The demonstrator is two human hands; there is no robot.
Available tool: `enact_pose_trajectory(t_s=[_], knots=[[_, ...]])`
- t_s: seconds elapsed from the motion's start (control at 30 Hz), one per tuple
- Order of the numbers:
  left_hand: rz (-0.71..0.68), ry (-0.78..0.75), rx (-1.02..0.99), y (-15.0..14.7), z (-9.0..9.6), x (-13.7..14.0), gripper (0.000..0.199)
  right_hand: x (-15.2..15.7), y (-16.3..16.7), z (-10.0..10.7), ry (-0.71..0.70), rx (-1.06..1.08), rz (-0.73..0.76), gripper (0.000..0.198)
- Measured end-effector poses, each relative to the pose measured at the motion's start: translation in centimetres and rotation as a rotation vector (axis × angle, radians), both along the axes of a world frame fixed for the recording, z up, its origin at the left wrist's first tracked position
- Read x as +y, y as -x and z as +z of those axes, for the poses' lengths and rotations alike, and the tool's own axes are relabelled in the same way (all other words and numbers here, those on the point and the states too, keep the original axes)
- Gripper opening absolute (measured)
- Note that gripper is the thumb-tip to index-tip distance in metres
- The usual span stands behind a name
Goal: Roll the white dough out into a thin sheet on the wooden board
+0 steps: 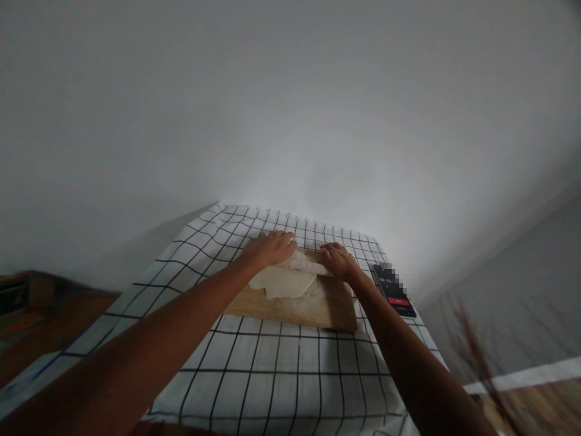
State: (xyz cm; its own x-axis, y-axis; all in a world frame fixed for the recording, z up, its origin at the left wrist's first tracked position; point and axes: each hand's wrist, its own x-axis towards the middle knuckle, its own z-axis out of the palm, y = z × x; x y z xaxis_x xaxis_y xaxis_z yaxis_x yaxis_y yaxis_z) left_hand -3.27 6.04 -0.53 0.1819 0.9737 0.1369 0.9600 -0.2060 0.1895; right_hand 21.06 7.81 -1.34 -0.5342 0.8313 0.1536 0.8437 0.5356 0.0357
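A wooden board (333,309) lies on the table with a flat sheet of dough (287,283) on it. The dough's near edge is uneven, and loose flour dusts the wood beside it. Across the far part of the dough runs a floury rolling pin (303,262). My left hand (276,245) is curled over the pin's left end, and my right hand (338,260) over its right end. Both palms face down, covering the pin's ends and part of the board's far edge.
A white tablecloth with black grid lines (272,357) covers the table. To the right of the board lies a phone (396,293) with a lit screen. A plain wall (290,109) rises behind. Blurred dry stems (474,345) stand at the lower right.
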Motion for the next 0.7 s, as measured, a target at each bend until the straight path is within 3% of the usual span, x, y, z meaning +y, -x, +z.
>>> enact_pose_trajectory(t_s=[0.27,0.7], knots=[[0.016,0.035,0.012,-0.5,0.5,-2.8,0.057,-4.3,-0.9,-0.5,-0.036,-0.082,0.065,0.033],[-0.015,-0.226,0.071,-0.9,0.4,-9.5,0.053,-11.8,0.1,-0.5,-0.014,0.069,-0.063,0.042]])
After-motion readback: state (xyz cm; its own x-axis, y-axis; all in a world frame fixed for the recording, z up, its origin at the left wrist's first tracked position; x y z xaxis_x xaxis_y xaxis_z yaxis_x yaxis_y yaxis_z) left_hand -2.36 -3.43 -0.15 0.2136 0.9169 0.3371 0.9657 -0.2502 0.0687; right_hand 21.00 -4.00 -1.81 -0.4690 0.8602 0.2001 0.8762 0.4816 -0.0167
